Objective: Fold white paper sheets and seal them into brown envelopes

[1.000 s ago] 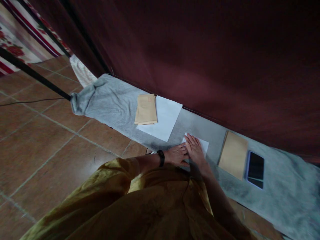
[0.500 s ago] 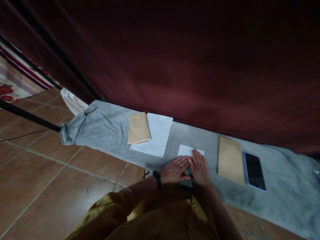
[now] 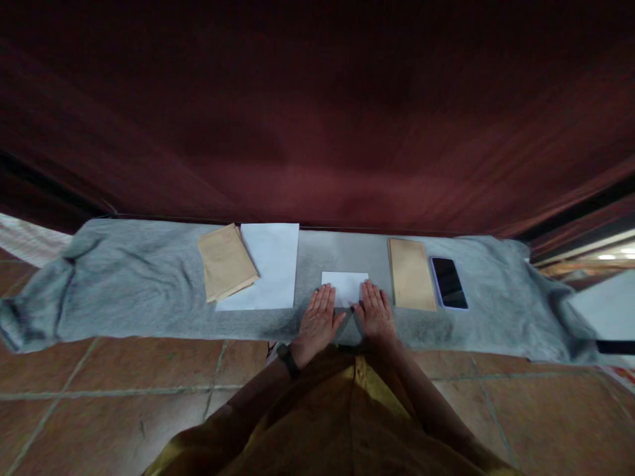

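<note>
A small folded white paper lies on a grey cloth spread on the floor. My left hand rests flat by its left edge with the fingers stretched out. My right hand lies flat at its right edge, fingers out too. Both palms press down and hold nothing. A dark band is on my left wrist.
A stack of tan envelopes overlaps a white sheet to the left. A single tan envelope and a dark phone lie to the right. A dark red curtain hangs behind. Brown floor tiles lie in front.
The view has swung round to face the cloth squarely. My hands, close together on the paper before, have slid apart to its two side edges.
</note>
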The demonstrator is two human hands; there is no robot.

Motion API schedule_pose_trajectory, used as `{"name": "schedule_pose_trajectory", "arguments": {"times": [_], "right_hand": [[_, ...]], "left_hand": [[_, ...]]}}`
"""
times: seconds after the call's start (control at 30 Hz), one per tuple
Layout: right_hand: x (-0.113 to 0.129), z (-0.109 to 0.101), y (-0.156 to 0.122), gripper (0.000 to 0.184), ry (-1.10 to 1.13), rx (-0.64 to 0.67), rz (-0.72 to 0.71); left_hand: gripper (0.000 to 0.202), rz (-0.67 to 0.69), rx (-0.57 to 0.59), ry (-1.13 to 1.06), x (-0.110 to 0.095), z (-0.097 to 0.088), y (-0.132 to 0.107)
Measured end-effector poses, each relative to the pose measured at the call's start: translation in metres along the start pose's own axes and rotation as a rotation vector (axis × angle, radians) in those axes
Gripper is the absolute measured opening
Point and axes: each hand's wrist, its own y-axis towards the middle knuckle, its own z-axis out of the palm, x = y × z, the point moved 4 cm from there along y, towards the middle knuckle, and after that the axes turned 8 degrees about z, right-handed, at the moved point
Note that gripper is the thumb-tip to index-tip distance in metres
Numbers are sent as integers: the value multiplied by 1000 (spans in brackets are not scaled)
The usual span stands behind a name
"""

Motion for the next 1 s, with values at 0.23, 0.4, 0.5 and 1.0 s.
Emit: {"name": "schedule_pose_trajectory", "arguments": {"times": [0.23,0.4,0.5,1.0], "right_hand": [[2,0,1,56,-42,-11,-14],[1,0,1,58,-20,-4,-1],[0,1,0,59,-1,-7,7],[28,5,0,56,54,-2,8]], "left_hand": [[73,-6,15,-12,-12,22,51],[73,-97,4,19,8,21,48],[72,-133,-12,33,19,18,42],[65,-169,-35,71,25,13,36]]}}
